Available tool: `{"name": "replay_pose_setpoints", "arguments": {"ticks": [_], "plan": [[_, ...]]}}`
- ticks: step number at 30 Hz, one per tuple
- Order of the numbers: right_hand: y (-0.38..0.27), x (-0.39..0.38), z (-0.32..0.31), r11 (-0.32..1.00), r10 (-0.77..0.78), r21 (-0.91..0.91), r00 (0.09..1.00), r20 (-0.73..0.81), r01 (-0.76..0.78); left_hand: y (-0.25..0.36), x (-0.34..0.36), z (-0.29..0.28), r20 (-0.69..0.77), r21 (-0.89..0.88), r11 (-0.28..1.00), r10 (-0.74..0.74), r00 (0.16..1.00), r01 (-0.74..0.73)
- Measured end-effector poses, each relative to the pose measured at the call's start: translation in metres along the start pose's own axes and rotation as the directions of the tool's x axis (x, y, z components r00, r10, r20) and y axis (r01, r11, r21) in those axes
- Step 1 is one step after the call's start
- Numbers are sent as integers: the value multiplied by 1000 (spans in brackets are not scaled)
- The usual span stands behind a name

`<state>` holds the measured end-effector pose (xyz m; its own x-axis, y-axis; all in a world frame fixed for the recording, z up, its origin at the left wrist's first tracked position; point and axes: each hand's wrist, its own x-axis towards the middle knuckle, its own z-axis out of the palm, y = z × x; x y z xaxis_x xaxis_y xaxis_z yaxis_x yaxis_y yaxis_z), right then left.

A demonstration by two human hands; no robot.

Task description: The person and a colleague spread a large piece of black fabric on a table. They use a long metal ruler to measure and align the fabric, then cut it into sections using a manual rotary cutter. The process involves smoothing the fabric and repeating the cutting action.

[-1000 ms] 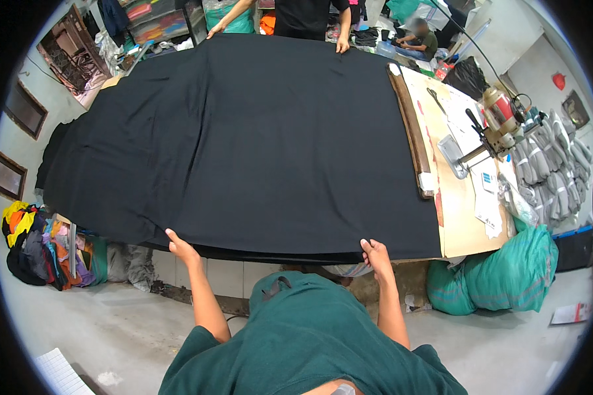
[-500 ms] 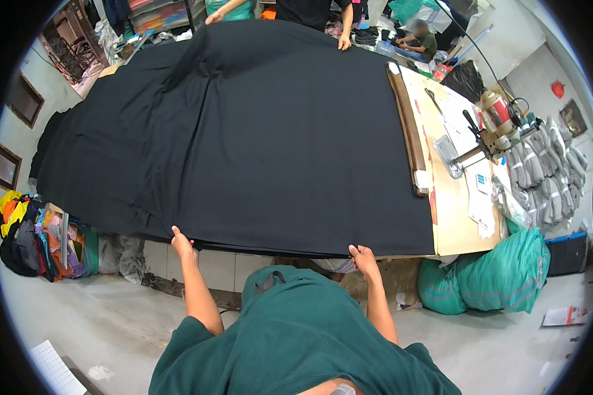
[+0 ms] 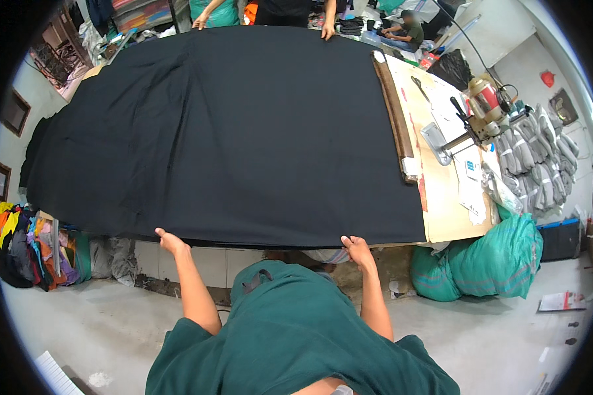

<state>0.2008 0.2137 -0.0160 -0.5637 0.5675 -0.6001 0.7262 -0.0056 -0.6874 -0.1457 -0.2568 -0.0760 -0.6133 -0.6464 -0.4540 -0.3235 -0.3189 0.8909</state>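
Observation:
Black fabric [image 3: 277, 131] lies spread in layers over a long table, with soft creases running across its left half. My left hand [image 3: 172, 241] pinches its near edge left of the middle, thumb on top and fingers hidden beneath. Farther right, my right hand [image 3: 358, 250] grips the same edge in a like way. Across the table a co-worker in black [image 3: 282, 13] has both hands at the fabric's far edge. A long brown bar [image 3: 394, 118] with pale ends rests along the fabric's right end.
On the table's bare right end [image 3: 435, 217] stand a cloth-cutting machine [image 3: 484, 108], scissors [image 3: 420, 87] and papers. Green sacks [image 3: 484, 260] sit below it. Grey bundles [image 3: 540, 155] are stacked to the right, and colourful cloth [image 3: 29, 243] is heaped at left. Another person [image 3: 404, 31] sits beyond.
The raised fold at the fabric's far side has come down and the cloth lies flatter. My left hand has shifted slightly left along the edge. The whole view has moved a little.

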Motion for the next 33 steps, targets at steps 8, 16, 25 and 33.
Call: {"name": "replay_pose_setpoints", "arguments": {"ticks": [8,16,25,33], "plan": [[15,-2,8,998,-65,-20,996,-60,64,4,-8,2,-145,105,987,139,980,-125],[27,5,16,991,-86,-112,988,-130,71,11,-8,-3,6,89,994,-64,998,63],[18,0,11,981,-7,-194,994,-105,-13,6,-30,-1,178,481,841,183,967,-248],[20,7,9,953,-64,-301,991,-115,27,-16,-71,-16,428,427,868,52,902,-253]]}}
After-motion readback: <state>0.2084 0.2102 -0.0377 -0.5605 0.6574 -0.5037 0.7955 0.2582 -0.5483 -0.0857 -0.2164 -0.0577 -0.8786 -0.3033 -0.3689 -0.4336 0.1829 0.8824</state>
